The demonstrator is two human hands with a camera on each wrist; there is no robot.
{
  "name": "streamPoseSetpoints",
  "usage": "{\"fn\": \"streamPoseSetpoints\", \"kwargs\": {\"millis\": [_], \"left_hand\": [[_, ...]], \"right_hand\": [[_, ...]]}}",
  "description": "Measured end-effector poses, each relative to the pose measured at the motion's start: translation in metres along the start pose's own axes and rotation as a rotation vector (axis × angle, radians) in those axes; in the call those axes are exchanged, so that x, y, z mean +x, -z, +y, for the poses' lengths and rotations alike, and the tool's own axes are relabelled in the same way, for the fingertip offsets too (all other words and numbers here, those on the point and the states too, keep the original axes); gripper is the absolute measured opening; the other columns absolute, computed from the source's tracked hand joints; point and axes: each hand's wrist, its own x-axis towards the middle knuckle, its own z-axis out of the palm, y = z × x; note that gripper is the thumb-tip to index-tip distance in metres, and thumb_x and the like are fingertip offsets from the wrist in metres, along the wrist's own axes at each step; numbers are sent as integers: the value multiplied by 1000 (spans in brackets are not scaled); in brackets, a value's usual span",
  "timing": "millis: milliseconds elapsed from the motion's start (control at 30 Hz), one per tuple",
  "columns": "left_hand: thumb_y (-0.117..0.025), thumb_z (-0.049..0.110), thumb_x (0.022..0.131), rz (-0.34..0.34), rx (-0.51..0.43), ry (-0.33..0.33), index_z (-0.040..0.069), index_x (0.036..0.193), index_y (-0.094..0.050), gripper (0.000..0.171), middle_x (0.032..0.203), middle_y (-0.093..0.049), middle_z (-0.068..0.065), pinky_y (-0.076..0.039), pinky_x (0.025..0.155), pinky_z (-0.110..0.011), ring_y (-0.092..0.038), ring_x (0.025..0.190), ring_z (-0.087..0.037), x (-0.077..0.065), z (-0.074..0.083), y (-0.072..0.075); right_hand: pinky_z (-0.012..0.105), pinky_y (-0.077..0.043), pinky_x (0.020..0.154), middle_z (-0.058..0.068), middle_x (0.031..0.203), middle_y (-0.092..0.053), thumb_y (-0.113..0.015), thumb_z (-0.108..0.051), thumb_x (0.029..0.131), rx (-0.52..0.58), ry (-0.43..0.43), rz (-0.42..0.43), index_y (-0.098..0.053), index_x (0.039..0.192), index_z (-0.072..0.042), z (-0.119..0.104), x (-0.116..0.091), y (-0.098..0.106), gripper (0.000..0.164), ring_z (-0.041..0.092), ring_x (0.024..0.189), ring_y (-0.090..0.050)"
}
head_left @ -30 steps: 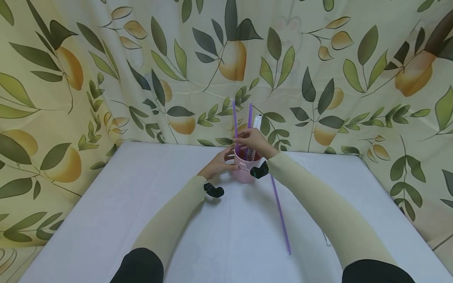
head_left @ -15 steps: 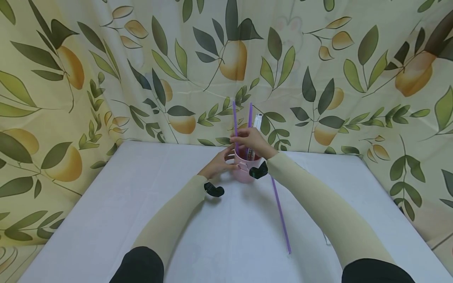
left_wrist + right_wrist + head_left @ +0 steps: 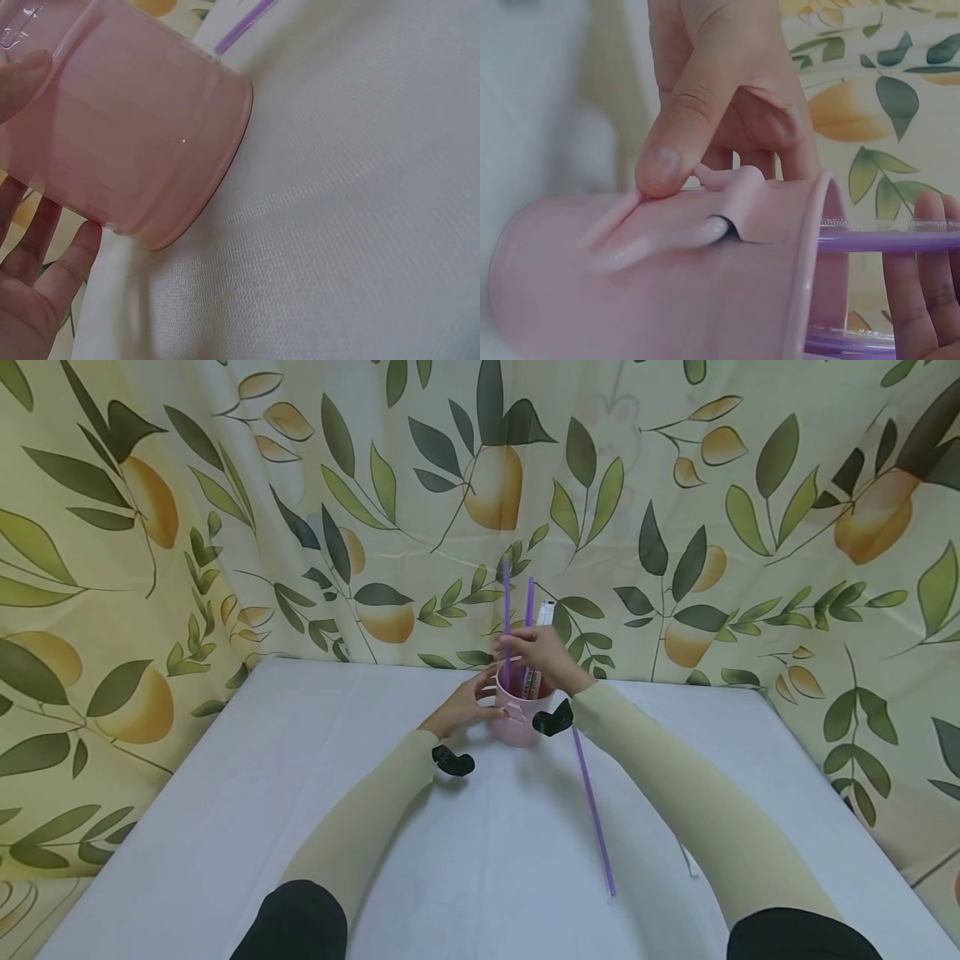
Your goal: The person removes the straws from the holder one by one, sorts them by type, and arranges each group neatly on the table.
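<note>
A pink cup [image 3: 517, 731] with a small handle stands upright on the white table. My left hand [image 3: 465, 706] holds it from the left; in the left wrist view the thumb [image 3: 22, 82] lies on its wall. Over the rim, my right hand [image 3: 547, 656] pinches a purple straw [image 3: 506, 597] that stands in the cup. A second purple straw [image 3: 530, 593] and a white strip with printed marks [image 3: 546, 614] also stand inside. Clear wrapping shows around the straw [image 3: 892, 240] in the right wrist view. The lower ends are hidden by the cup.
Another purple straw [image 3: 595, 814] lies on the table [image 3: 225, 827], right of the cup and alongside the right sleeve. A thin pale-edged piece [image 3: 690, 864] shows partly from under that sleeve. A leaf-and-fruit patterned curtain [image 3: 300, 527] hangs behind the table.
The pinched straw has risen slightly and shifted a little right, along with my right hand. My left hand and the cup stay about where they were.
</note>
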Motion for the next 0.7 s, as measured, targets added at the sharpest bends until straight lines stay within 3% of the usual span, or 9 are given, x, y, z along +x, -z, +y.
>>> {"fn": "streamPoseSetpoints", "kwargs": {"millis": [233, 433, 567, 700], "left_hand": [[-71, 3, 80, -3, -10, 13, 17, 151, -20, 88, 156, -23, -4, -37, 112, -42, -34, 138, -28, 0, 1, 1], [-72, 4, 79, 6, -12, 26, 18, 150, -23, 87, 156, -24, -2, -37, 112, -41, -34, 139, -26, 1, 0, 0], [-73, 4, 79, 10, -18, 17, 19, 149, -26, 86, 155, -28, -2, -37, 112, -42, -36, 138, -27, 1, 0, 0], [-73, 3, 78, 10, -19, 12, 20, 148, -28, 85, 152, -33, -3, -38, 111, -42, -37, 137, -27, 1, 0, 0]], "right_hand": [[40, -55, 91, 14, 106, -70, -54, -20, 95, 6, -22, 29, -60, 121, 3, -7, 0, 5, 35, 16, 92, -70], [43, -55, 91, -1, 89, -72, -54, -21, 95, 38, 2, 48, -61, 119, 4, -12, -1, 13, 35, 22, 93, -69], [43, -54, 91, 10, 98, -72, -52, -20, 96, 39, 23, 53, -58, 122, 6, -17, -1, 20, 37, 33, 105, -64], [43, -54, 92, 20, 112, -67, -52, -22, 95, 25, 19, 77, -59, 121, 4, -26, -2, 29, 37, 34, 108, -63]]}}
